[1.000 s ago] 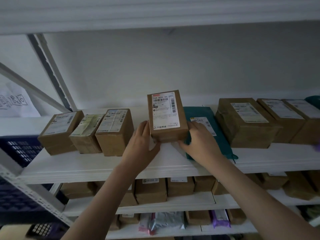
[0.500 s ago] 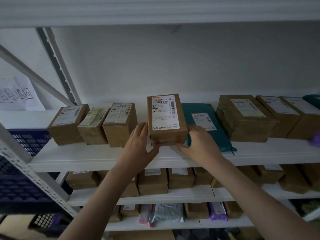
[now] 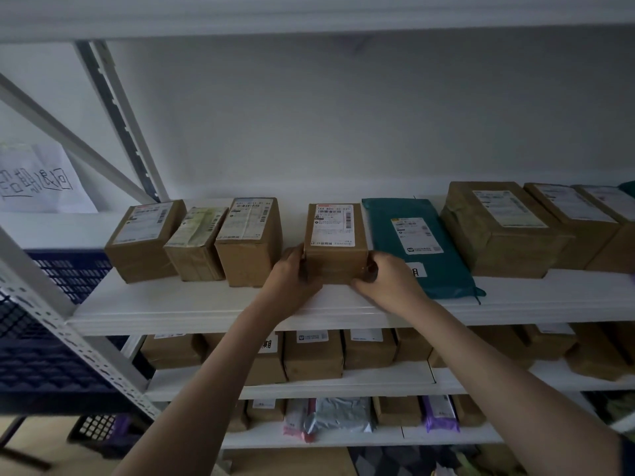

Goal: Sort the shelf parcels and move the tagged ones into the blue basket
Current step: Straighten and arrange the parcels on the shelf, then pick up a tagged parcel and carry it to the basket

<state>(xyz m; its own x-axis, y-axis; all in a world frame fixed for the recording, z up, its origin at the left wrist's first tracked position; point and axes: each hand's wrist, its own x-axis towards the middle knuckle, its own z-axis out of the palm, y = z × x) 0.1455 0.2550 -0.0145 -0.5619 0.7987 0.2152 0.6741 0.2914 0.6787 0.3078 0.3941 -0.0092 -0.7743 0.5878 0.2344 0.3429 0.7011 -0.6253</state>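
Head view, parcel in hand: a small brown cardboard box stands on the top white shelf, shipping label up, in the gap between a row of three cardboard boxes to its left and a teal poly mailer to its right.
Left hand: the left hand grips the box's lower left corner, fingers curled round the near edge.
Right hand: the right hand grasps the lower right corner the same way, lying partly over the mailer's edge; a two-sided hold like this keeps the box square to its neighbours.
Why it sits there: the box's front face shows only plain tape and no tag, so I'd judge it belongs on the shelf and not among the picks.
Tagged candidate: the teal mailer carries a small white tag with a handwritten mark near its front end, just beside the right hand; likely one for the basket.
Blue basket: a dark blue slatted basket sits behind the rack upright at the left, well apart from both hands.
Further right: larger brown wrapped parcels line the shelf.
Lower shelves: more boxes and soft mailers, one box with a white tag.
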